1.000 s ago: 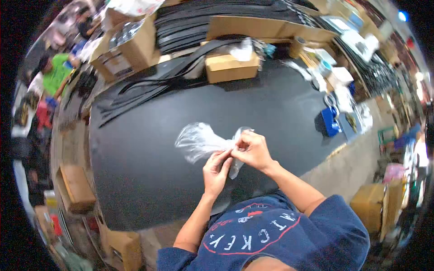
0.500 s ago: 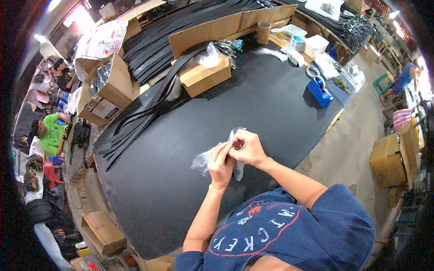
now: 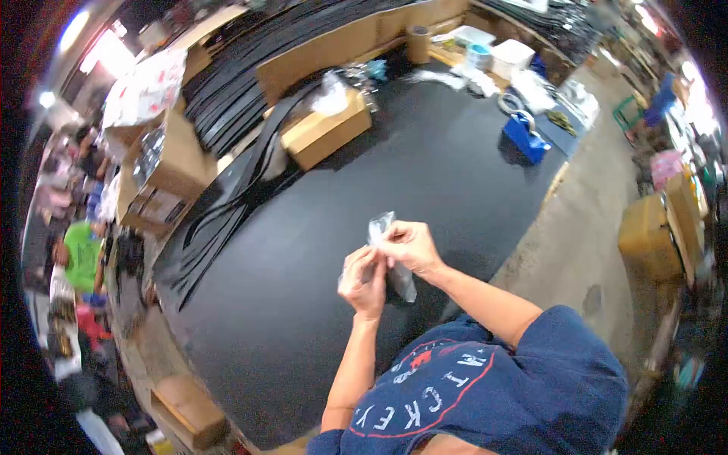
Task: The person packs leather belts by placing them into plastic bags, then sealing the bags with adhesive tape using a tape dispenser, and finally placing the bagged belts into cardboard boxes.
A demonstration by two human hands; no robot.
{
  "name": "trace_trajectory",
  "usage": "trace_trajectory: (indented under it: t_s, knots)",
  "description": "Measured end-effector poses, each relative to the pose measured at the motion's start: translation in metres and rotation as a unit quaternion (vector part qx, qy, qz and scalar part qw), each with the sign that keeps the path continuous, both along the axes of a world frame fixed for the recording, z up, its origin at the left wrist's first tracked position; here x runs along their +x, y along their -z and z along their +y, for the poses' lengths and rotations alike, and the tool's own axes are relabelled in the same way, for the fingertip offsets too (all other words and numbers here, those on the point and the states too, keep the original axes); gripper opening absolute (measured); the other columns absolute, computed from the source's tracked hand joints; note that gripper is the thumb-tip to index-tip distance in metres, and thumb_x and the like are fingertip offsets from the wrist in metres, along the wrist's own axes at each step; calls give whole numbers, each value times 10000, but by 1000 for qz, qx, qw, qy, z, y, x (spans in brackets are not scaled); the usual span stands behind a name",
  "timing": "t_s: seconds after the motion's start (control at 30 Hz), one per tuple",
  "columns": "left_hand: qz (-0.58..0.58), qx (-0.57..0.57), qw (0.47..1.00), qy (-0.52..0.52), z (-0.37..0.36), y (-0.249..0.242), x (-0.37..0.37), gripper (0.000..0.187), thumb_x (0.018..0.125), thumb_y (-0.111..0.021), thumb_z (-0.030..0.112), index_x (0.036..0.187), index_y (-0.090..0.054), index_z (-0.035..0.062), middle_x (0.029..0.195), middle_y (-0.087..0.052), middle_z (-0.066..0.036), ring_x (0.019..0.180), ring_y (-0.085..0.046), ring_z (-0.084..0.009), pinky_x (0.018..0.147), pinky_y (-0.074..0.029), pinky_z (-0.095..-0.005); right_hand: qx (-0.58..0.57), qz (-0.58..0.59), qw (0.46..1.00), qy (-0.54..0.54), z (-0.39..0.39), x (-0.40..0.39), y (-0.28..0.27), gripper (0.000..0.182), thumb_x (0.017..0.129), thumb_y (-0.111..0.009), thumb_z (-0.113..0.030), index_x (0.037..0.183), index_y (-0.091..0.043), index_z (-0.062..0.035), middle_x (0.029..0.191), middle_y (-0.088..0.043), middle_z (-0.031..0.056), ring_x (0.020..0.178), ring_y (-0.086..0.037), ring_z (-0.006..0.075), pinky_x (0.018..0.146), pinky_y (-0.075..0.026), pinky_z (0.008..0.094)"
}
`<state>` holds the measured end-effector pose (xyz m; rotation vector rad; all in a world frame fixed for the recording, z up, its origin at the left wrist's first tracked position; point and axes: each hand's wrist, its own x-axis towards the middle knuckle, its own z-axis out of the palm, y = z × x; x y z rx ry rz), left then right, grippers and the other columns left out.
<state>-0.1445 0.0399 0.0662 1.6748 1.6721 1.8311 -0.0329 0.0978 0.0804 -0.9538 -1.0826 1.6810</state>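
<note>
Both of my hands meet over the near part of the black table point(image 3: 318, 205). A clear plastic bag point(image 3: 402, 282) hangs between them, its upper end standing above the fingers. My left hand point(image 3: 364, 282) has its fingers curled round the left side of the bag. The fingers of my right hand point(image 3: 410, 246) pinch the bag near its top. Whether anything lies inside the bag cannot be made out. Farther off, black straps point(image 3: 254, 171) run over the table beside a small cardboard box point(image 3: 330, 135).
A blue tape dispenser point(image 3: 525, 140) stands at the right rear, near a cardboard tube point(image 3: 418, 45) and white containers point(image 3: 512, 58). An open carton point(image 3: 171, 178) is at the left edge. A person in green point(image 3: 82, 254) is beyond it. Another carton point(image 3: 654, 236) stands at the right.
The view has shifted slightly. The loose plastic that stuck out left of my left hand no longer shows. My fingers have shifted on the bag, and its lower end hangs between my hands.
</note>
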Motion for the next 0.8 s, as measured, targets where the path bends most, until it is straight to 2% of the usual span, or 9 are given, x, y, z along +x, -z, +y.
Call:
trace_trajectory:
  t_s: [0.07,0.1,0.23,0.3,0.43,0.53,0.67,0.77,0.8]
  knots:
    - [-10,-13,999,31,0,-6,-3,144,743,-707,-53,858,-659,19,922,-687,-134,863,-654,-236,786,-517,-320,61,-27,997,-37,2,7,-4,117,761,-707,-89,752,-645,9,692,-645,70,567,-583,115,513,-476,259]
    - [-23,-10,999,44,1,-4,-2,121,768,-678,-64,863,-658,7,923,-688,-130,861,-652,-229,789,-514,-317,248,-170,953,-38,13,17,3,180,718,-723,-153,761,-649,6,696,-649,93,615,-604,143,556,-490,305]
    - [-2,2,993,119,6,-2,3,177,723,-715,-93,860,-677,14,880,-693,-122,834,-663,-245,757,-533,-335,207,-192,945,-167,19,51,-33,152,706,-695,-133,720,-632,4,693,-625,92,631,-620,140,549,-483,273]
    - [32,31,983,178,10,0,7,182,716,-716,-98,853,-667,10,874,-694,-118,820,-663,-251,750,-533,-336,244,-269,914,-181,21,60,-29,147,634,-682,-110,677,-637,23,597,-632,112,514,-625,170,477,-487,294]
    - [86,24,967,237,13,-9,10,164,712,-716,-87,813,-645,21,873,-690,-112,851,-660,-271,803,-529,-363,185,-292,928,-138,-4,73,-53,137,609,-667,-87,637,-616,36,557,-617,116,483,-617,171,440,-474,298]
    - [116,48,957,260,17,-17,22,174,735,-706,-68,853,-618,24,894,-680,-117,872,-654,-272,905,-486,-443,110,-164,979,-52,-20,74,-33,128,672,-672,-79,645,-601,24,563,-573,62,473,-550,112,407,-416,261]
    - [95,11,955,280,11,-19,32,171,764,-686,-62,873,-580,15,884,-669,-117,868,-650,-266,967,-434,-498,90,-107,987,75,-33,69,-12,152,740,-691,-116,676,-617,-1,606,-567,10,485,-489,64,422,-386,233]
    - [60,-21,955,290,8,-13,27,156,783,-663,-77,862,-566,15,876,-661,-116,860,-639,-265,960,-442,-493,55,-50,990,116,-43,62,-9,148,783,-691,-107,688,-616,-22,577,-548,-3,471,-475,53,410,-360,221]
    - [74,-21,947,311,9,-12,21,138,802,-671,-44,902,-582,-9,962,-651,-117,1011,-615,-280,946,-445,-405,42,12,989,139,-46,59,-7,219,743,-752,-151,630,-615,-23,572,-568,9,489,-492,63,424,-371,244]
